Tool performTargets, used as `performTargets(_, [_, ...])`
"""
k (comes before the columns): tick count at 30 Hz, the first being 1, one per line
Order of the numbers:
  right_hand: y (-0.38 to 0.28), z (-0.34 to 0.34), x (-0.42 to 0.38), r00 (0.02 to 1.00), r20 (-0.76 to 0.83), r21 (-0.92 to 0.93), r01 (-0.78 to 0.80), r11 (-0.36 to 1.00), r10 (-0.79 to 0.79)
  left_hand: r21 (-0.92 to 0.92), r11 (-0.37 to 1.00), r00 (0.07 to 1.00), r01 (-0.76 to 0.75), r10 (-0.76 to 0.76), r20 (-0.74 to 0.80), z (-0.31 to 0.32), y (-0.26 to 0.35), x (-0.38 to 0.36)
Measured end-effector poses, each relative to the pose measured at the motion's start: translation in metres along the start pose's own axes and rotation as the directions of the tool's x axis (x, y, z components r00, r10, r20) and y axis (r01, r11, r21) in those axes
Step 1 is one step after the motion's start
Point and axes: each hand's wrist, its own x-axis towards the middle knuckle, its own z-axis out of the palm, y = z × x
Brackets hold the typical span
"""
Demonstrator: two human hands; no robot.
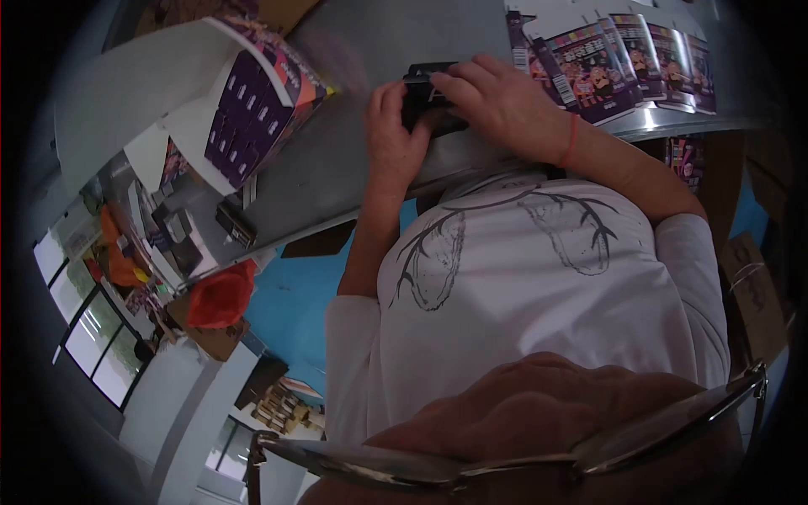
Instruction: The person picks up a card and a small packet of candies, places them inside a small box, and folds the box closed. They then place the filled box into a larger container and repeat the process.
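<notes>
A small black box (pixel 436 97) with a white letter on its face sits between my two hands at the near side of the grey table. My left hand (pixel 392 135) grips its left end, fingers at the far edge and thumb bent in at the near side. From the right, my right hand (pixel 505 101) reaches over it, with the fingertips pressed on its top edge. A red band circles the right wrist. The hands partly cover the box.
A tilted open carton with purple dividers (pixel 244 114) stands on the table (pixel 337 160) to the left. Several purple printed packs (pixel 589 71) lie fanned out at the right. Another small black box (pixel 236 223) is near the left edge, above a red bag (pixel 221 296).
</notes>
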Motion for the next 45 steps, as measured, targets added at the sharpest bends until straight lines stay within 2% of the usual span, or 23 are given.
performTargets(2, [0.009,0.005,0.008,0.999,-0.044,0.026,-0.028,0.999,0.029,-0.023,0.998,0.998,-0.054,0.054,0.024,0.004,0.009,0.007])
performTargets(4, [0.014,0.005,0.009,0.994,-0.093,0.069,-0.045,0.997,0.051,0.002,0.998,0.996,0.068,-0.068,0.065,0.001,0.024,0.005])
performTargets(6, [0.020,0.005,0.012,0.976,0.088,0.217,-0.214,0.952,0.199,0.050,0.999,0.996,0.013,-0.017,0.092,0.000,0.025,0.003])
performTargets(7, [0.021,0.002,0.011,0.977,0.065,0.198,-0.214,0.956,0.205,0.105,0.994,0.995,-0.013,0.003,0.099,-0.003,0.023,0.003])
performTargets(8, [0.021,-0.003,0.011,0.974,0.015,0.315,-0.221,0.923,0.228,0.105,0.994,0.995,-0.042,0.033,0.091,-0.006,0.025,0.003])
performTargets(10, [0.032,-0.019,0.011,0.969,-0.058,0.412,-0.197,0.889,0.242,-0.101,0.995,0.988,0.021,-0.005,0.156,-0.014,0.030,0.006])
performTargets(14, [0.061,-0.044,-0.001,0.927,-0.114,0.448,-0.272,0.852,0.357,-0.104,0.994,0.966,0.045,-0.017,0.260,-0.037,0.045,0.040])
performTargets(16, [0.072,-0.056,-0.009,0.910,-0.116,0.431,-0.316,0.845,0.399,-0.035,0.991,0.981,-0.128,0.132,0.146,-0.029,0.054,0.077])
performTargets(20, [0.100,-0.066,-0.027,0.863,-0.223,0.500,-0.299,0.813,0.454,-0.096,0.944,0.943,-0.316,0.324,0.078,0.023,0.067,0.164])
performTargets(22, [0.107,-0.076,-0.035,0.778,-0.297,0.589,-0.307,0.748,0.554,-0.106,0.922,0.927,-0.372,0.376,0.015,0.054,0.079,0.202])
performTargets(25, [0.125,-0.083,-0.047,0.686,-0.258,0.683,-0.369,0.631,0.680,0.014,0.941,0.940,-0.337,0.335,0.064,0.093,0.074,0.245])
performTargets(27, [0.134,-0.086,-0.051,0.622,-0.265,0.725,-0.376,0.577,0.737,0.369,0.678,0.728,-0.636,0.685,-0.004,0.108,0.066,0.255])
performTargets(28, [0.139,-0.086,-0.054,0.601,-0.275,0.753,-0.351,0.557,0.750,0.369,0.675,0.727,-0.639,0.687,0.001,0.111,0.060,0.260])
performTargets(30, [0.143,-0.087,-0.055,0.575,-0.279,0.784,-0.326,0.528,0.769,0.163,0.876,0.883,-0.453,0.416,0.218,0.104,0.061,0.264])
performTargets(34, [0.147,-0.082,-0.061,0.565,-0.294,0.802,-0.293,0.521,0.771,-0.032,0.967,0.953,-0.253,0.255,0.161,0.092,0.060,0.259])
performTargets(35, [0.150,-0.079,-0.061,0.556,-0.294,0.802,-0.299,0.517,0.777,-0.265,0.955,0.955,-0.133,0.195,0.225,0.088,0.059,0.258])
performTargets(36, [0.154,-0.075,-0.057,0.550,-0.293,0.803,-0.303,0.514,0.782,-0.469,0.883,0.944,0.011,0.146,0.297,0.084,0.064,0.253])
performTargets(37, [0.158,-0.072,-0.054,0.549,-0.295,0.801,-0.304,0.516,0.782,-0.467,0.884,0.941,0.017,0.144,0.306,0.083,0.069,0.245])
performTargets(39, [0.159,-0.067,-0.043,0.548,-0.302,0.798,-0.302,0.521,0.780,-0.758,0.640,0.902,0.123,0.246,0.355,0.074,0.095,0.219])
performTargets(40, [0.159,-0.066,-0.041,0.549,-0.306,0.796,-0.301,0.526,0.777,-0.756,0.642,0.900,0.127,0.245,0.359,0.072,0.105,0.210])
performTargets(42, [0.160,-0.062,-0.043,0.551,-0.310,0.791,-0.302,0.532,0.775,-0.868,0.392,0.886,0.305,0.218,0.410,0.068,0.117,0.194])
performTargets(43, [0.163,-0.060,-0.046,0.553,-0.312,0.789,-0.302,0.535,0.773,-0.866,0.393,0.884,0.311,0.214,0.415,0.067,0.116,0.191])
performTargets(45, [0.163,-0.058,-0.046,0.560,-0.318,0.782,-0.301,0.546,0.765,-0.865,0.244,0.830,0.439,0.259,0.495,0.064,0.113,0.187])
